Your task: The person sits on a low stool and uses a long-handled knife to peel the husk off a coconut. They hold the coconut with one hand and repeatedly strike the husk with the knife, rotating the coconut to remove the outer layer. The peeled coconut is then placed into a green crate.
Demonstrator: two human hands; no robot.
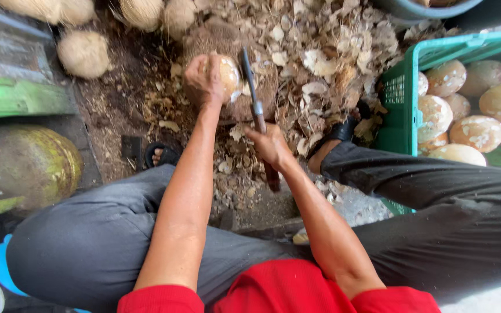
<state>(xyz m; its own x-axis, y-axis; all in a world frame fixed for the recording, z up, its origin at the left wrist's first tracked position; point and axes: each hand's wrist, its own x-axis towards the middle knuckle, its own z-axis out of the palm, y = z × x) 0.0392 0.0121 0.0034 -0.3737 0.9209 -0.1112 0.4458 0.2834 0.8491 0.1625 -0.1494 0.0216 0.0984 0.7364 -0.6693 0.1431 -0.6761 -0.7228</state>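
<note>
**A:** What is far off to the left of the hands?

**B:** A round green gas tank [27, 168] down by the knee. Above it is a green wooden ledge [13, 95]. Up past the left hand lie some hairy brown coconuts [82, 53] on the dirt.

**A:** And the left hand?

**B:** The left hand [203, 78] is closed around a pale, partly peeled coconut [228, 75]. It holds it down on a round brown block [233, 64].

**A:** What is just to the right of that coconut?

**B:** A big knife [250, 87]. Its blade is right against the coconut. The right hand [271, 145] is wrapped tight around the handle, lower down than the left hand.

**A:** What is around the hands?

**B:** Lots of dry shell bits [320, 52], all over the ground above and to the right of them.

**A:** And far to the right?

**B:** A green plastic crate [398, 110]. Inside it are peeled coconuts [476, 132], pale with brown patches, piled close together.
</note>
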